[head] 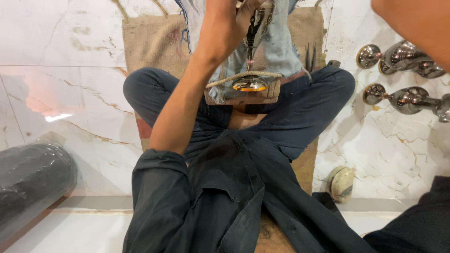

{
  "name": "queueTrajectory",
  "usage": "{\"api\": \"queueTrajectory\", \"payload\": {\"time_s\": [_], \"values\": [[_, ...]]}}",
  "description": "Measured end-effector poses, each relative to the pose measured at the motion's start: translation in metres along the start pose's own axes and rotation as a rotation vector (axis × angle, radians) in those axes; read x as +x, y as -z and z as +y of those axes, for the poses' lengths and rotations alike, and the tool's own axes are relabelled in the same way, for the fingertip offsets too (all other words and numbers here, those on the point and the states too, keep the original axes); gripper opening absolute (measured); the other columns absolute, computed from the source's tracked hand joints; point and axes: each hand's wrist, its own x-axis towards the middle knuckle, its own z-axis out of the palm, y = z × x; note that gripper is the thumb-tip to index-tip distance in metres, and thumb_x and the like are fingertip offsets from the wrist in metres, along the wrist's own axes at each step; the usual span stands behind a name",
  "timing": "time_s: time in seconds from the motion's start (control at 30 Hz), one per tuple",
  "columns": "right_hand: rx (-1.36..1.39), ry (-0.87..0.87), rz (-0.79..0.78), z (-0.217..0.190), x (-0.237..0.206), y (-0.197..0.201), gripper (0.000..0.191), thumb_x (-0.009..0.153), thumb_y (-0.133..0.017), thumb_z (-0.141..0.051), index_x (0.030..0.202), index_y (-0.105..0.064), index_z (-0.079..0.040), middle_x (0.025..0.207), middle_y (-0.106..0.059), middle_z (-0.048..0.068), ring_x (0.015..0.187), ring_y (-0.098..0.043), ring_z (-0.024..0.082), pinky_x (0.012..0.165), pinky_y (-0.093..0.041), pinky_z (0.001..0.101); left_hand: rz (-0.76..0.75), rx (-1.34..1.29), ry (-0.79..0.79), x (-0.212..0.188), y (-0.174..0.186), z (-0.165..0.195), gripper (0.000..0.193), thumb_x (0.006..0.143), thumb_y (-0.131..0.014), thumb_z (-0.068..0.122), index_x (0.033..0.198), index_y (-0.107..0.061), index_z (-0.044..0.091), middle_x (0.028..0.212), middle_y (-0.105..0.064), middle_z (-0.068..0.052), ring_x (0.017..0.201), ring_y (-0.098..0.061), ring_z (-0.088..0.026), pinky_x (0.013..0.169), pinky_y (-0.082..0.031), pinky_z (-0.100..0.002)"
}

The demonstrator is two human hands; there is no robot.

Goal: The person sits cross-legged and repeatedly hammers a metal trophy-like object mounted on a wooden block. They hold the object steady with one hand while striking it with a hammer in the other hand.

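Gripping the goblet (255,35) by its upper part, our left hand (229,26) closes around it at twelve o'clock; the stem and gold-rimmed foot hang below the fingers, toward six, above a rope (234,77) and pale cloth (281,47). Our right forearm (417,23) crosses at one o'clock, its hand out of view. More goblets (403,77) lie at three o'clock.

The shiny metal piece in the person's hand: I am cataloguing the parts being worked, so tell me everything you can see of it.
The metal piece is a polished, mirror-bright stemmed part, upright, with a slim neck widening to a round base that shows a golden rim. The left hand grips its upper end, hiding the top. A pale cord passes just above the base. It stands over the person's crossed legs, against light blue cloth.
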Motion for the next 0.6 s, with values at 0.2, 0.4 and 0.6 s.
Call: {"api": "queueTrajectory", "payload": {"time_s": [0.2,0.4,0.6], "values": [[0.089,-0.049,-0.027,0.012,0.001,-0.01,0.055,0.095,-0.074,-0.012,0.14,-0.045,0.001,0.123,-0.063,0.024,0.113,-0.066,0.043,0.101,-0.053,0.0463,0.098,-0.075,0.113,-0.007,-0.005,0.017,0.011,0.108,-0.068,0.014,0.113,-0.063,0.006,0.094,-0.073,-0.007,0.083,-0.075,-0.019,0.068,-0.056,-0.032],[0.126,-0.053,-0.031,0.013,0.001,-0.017,0.056,0.094,-0.075,-0.011,0.14,-0.045,0.001,0.123,-0.064,0.024,0.114,-0.066,0.043,0.101,-0.053,0.0462,0.253,-0.003,0.19,-0.018,-0.013,0.032,0.016,0.105,-0.07,0.018,0.11,-0.061,0.007,0.091,-0.073,-0.005,0.078,-0.071,-0.019,0.067,-0.054,-0.032],[0.149,-0.052,-0.029,0.011,0.002,-0.022,0.057,0.093,-0.075,-0.01,0.14,-0.045,0.0,0.123,-0.064,0.024,0.114,-0.066,0.044,0.101,-0.053,0.0461,0.227,-0.055,0.221,-0.016,-0.008,0.026,0.013,0.108,-0.068,0.018,0.11,-0.063,0.007,0.095,-0.077,-0.003,0.084,-0.077,-0.017,0.073,-0.061,-0.032]]}}
